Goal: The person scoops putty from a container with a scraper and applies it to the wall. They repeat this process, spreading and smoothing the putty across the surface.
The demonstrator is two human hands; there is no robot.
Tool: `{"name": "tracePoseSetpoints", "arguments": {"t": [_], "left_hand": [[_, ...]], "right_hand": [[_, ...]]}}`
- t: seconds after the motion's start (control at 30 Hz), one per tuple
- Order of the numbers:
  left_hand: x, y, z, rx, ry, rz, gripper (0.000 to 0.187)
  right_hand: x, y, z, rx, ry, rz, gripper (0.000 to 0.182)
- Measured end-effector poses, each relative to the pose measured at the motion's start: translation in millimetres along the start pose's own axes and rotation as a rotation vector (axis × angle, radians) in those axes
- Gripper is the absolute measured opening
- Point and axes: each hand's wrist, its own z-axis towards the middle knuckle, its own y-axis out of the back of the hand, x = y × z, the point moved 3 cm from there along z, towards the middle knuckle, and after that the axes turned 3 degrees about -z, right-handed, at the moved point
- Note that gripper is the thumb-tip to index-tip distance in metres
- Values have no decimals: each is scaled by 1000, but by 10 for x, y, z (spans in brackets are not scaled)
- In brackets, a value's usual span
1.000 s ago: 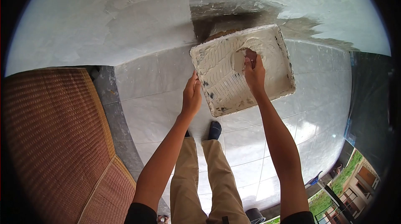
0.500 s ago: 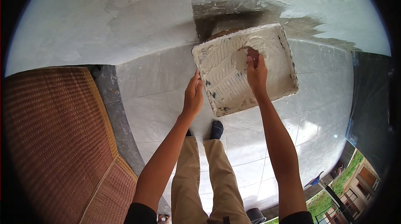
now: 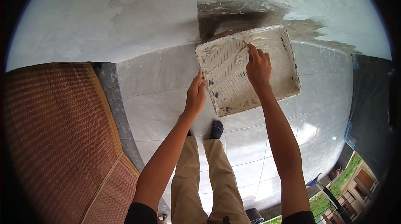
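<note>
A paint tray [image 3: 294, 63] with a ribbed floor is coated in off-white paste [image 3: 267, 42] and tilts in front of the wall. My left hand [image 3: 195, 95] grips the tray's left edge, thumb on the near side and some fingers hidden. Over the middle of the tray, my right hand [image 3: 259, 67] is closed around a putty knife [image 3: 246, 45]. Only a thin part of that tool shows past the fingertips, by the upper edge of the ribs; the rest is hidden by the hand.
Ahead rises a wall [image 3: 154, 11], partly skimmed pale, with a dark bare patch [image 3: 234, 17]. Grey floor tiles [image 3: 246, 140] lie underfoot. A brown woven mat [image 3: 62, 140] is at left, and a dark bucket [image 3: 254, 215] stands behind my legs.
My right hand has turned and shifted slightly up, so the putty knife's brown handle and blade are now mostly hidden. My left hand stays on the tray edge.
</note>
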Motion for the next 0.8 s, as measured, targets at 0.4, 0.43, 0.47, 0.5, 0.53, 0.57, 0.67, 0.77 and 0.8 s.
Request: {"name": "tracePoseSetpoints", "arguments": {"t": [0.4,0.43,0.47,0.5,0.53,0.57,0.67,0.77,0.8], "left_hand": [[-71,-5,-2,-26,44,-83,47],[-73,-5,-3,-25,41,-76,47],[-78,0,-6,-23,39,-70,47],[-91,11,2,-24,38,-68,47],[-103,17,7,-19,52,-94,47],[-112,23,8,-12,65,-121,47],[-94,39,9,-3,68,-132,48],[-130,51,-5,1,82,-146,49],[-132,51,-2,-2,78,-149,49]], "right_hand": [[767,-67,-487,68,40,310,23],[841,-105,-528,75,36,348,23],[916,-137,-578,80,3,386,21],[987,-168,-613,79,4,388,21],[1038,-196,-645,82,-32,416,21],[1060,-215,-665,84,-69,441,21],[981,-229,-670,75,-191,536,17],[846,-262,-666,143,-348,633,16],[805,-287,-653,175,-420,717,16]]}}
